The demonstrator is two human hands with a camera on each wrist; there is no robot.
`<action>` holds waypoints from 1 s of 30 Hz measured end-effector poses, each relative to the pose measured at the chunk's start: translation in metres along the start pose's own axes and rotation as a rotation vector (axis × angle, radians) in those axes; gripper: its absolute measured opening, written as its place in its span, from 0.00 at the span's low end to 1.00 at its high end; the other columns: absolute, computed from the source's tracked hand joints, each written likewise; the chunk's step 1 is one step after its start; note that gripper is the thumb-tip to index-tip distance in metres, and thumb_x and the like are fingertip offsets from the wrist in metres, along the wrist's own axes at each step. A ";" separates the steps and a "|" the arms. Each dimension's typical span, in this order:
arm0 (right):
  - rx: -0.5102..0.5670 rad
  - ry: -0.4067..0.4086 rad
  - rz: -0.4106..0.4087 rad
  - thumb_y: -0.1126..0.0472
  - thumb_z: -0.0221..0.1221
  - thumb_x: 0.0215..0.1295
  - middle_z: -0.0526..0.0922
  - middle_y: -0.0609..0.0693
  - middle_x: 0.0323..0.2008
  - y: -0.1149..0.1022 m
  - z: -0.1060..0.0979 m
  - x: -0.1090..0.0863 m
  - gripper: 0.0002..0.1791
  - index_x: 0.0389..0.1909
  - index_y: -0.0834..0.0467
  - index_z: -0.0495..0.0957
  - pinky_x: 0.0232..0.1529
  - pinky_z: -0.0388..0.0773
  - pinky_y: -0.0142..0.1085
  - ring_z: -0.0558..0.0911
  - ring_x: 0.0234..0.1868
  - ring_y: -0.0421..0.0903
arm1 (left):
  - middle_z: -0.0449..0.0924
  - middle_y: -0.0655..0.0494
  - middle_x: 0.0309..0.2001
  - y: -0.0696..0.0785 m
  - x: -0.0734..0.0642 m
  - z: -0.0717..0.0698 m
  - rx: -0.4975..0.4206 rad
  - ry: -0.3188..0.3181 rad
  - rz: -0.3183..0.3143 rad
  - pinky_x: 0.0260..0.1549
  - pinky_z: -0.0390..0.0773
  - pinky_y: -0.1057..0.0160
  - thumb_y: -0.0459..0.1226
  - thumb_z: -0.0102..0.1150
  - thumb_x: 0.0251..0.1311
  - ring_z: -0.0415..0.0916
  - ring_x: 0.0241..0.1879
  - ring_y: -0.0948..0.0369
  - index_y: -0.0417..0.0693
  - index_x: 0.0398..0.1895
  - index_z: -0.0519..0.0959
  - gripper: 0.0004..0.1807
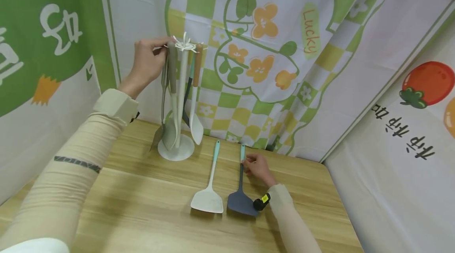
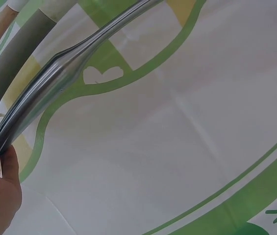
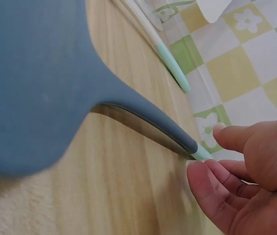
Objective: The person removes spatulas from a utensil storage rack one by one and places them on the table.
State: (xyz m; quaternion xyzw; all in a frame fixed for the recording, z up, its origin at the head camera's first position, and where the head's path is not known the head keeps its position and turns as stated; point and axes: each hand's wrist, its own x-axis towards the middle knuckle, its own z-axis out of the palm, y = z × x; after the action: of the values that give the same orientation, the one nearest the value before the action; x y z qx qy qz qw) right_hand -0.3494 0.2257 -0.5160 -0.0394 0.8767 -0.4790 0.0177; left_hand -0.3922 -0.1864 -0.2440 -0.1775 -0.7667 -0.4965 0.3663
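At the top of a white utensil stand (image 1: 182,87), my left hand (image 1: 149,57) pinches the handle end of a metal spatula (image 1: 163,75). This spatula hangs on the stand's left side, and its steel handle (image 2: 55,81) fills part of the left wrist view. My right hand (image 1: 260,169) is at the mint handle of a dark blue spatula (image 1: 241,202) lying on the table. In the right wrist view, its fingertips are right at the handle (image 3: 203,153) while the thumb stands apart. A white spatula (image 1: 207,201) with a mint handle lies to the left.
A grey-handled ladle (image 1: 172,67), a wooden-handled white spoon (image 1: 197,126) and a dark utensil with a mint handle (image 1: 188,99) also hang on the stand. Behind the wooden table (image 1: 149,213) hangs a checkered cloth (image 1: 234,111); printed cloths cover both sides.
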 end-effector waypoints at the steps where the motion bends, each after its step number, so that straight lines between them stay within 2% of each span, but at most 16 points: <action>1: -0.007 0.003 0.007 0.66 0.60 0.71 0.80 0.66 0.46 -0.001 -0.001 0.000 0.23 0.62 0.74 0.74 0.26 0.87 0.37 0.85 0.27 0.48 | 0.83 0.46 0.57 0.000 0.000 0.000 -0.001 0.005 0.002 0.58 0.81 0.64 0.22 0.44 0.69 0.79 0.61 0.54 0.42 0.54 0.85 0.21; 4: -0.027 0.010 0.033 0.62 0.59 0.73 0.82 0.65 0.48 -0.004 -0.004 -0.001 0.22 0.62 0.71 0.75 0.27 0.85 0.35 0.84 0.28 0.48 | 0.83 0.46 0.57 0.002 0.000 0.001 -0.012 0.007 -0.004 0.59 0.81 0.64 0.22 0.45 0.68 0.79 0.61 0.54 0.42 0.54 0.86 0.21; 6: -0.032 -0.001 0.045 0.60 0.58 0.75 0.84 0.64 0.45 -0.008 -0.005 -0.002 0.22 0.62 0.71 0.75 0.26 0.83 0.34 0.82 0.27 0.47 | 0.83 0.46 0.57 0.002 0.000 0.001 -0.023 0.009 -0.008 0.59 0.81 0.64 0.21 0.45 0.68 0.79 0.62 0.54 0.42 0.53 0.86 0.21; 8: -0.017 -0.030 0.048 0.59 0.57 0.75 0.84 0.64 0.40 -0.013 -0.004 -0.003 0.23 0.62 0.71 0.75 0.25 0.80 0.33 0.80 0.25 0.45 | 0.83 0.46 0.57 0.002 0.000 0.001 -0.032 0.012 -0.007 0.59 0.81 0.63 0.21 0.46 0.68 0.79 0.62 0.54 0.42 0.53 0.86 0.21; 12: 0.005 -0.100 0.046 0.58 0.57 0.76 0.83 0.65 0.35 -0.024 -0.003 -0.007 0.25 0.65 0.72 0.73 0.25 0.81 0.37 0.79 0.24 0.46 | 0.83 0.45 0.57 0.001 -0.001 0.001 -0.046 0.022 -0.002 0.59 0.81 0.63 0.21 0.46 0.68 0.79 0.62 0.54 0.42 0.54 0.85 0.21; 18: -0.036 -0.112 0.016 0.57 0.55 0.77 0.83 0.68 0.49 -0.039 0.000 -0.009 0.25 0.64 0.72 0.73 0.31 0.87 0.46 0.85 0.32 0.58 | 0.83 0.47 0.57 0.000 -0.002 0.001 -0.062 0.027 -0.010 0.59 0.81 0.63 0.21 0.47 0.68 0.79 0.61 0.54 0.43 0.53 0.86 0.21; 22: -0.022 -0.132 0.034 0.56 0.55 0.77 0.82 0.66 0.54 -0.052 0.003 -0.009 0.26 0.67 0.69 0.72 0.35 0.87 0.45 0.84 0.39 0.64 | 0.84 0.46 0.57 0.000 -0.003 0.002 -0.067 0.035 -0.002 0.59 0.81 0.63 0.20 0.47 0.68 0.79 0.61 0.53 0.42 0.52 0.87 0.21; 25: -0.024 -0.155 0.024 0.54 0.55 0.77 0.81 0.65 0.56 -0.061 0.005 -0.008 0.27 0.68 0.67 0.72 0.37 0.87 0.45 0.84 0.43 0.65 | 0.83 0.45 0.57 0.000 -0.003 0.003 -0.066 0.038 0.002 0.59 0.81 0.63 0.20 0.46 0.68 0.79 0.61 0.53 0.42 0.52 0.87 0.21; 30: -0.026 -0.173 -0.057 0.54 0.54 0.78 0.81 0.64 0.55 -0.074 0.010 -0.004 0.25 0.69 0.63 0.72 0.48 0.86 0.54 0.84 0.46 0.62 | 0.83 0.44 0.56 -0.001 -0.002 0.002 -0.066 0.043 0.014 0.58 0.82 0.62 0.20 0.46 0.68 0.79 0.61 0.52 0.41 0.51 0.87 0.21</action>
State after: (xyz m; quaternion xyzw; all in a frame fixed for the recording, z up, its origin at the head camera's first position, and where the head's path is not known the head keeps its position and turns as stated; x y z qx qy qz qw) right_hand -0.3411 0.1776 -0.4594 -0.1058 0.8765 -0.4629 0.0795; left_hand -0.3919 -0.1846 -0.2465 -0.1840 -0.7408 -0.5225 0.3798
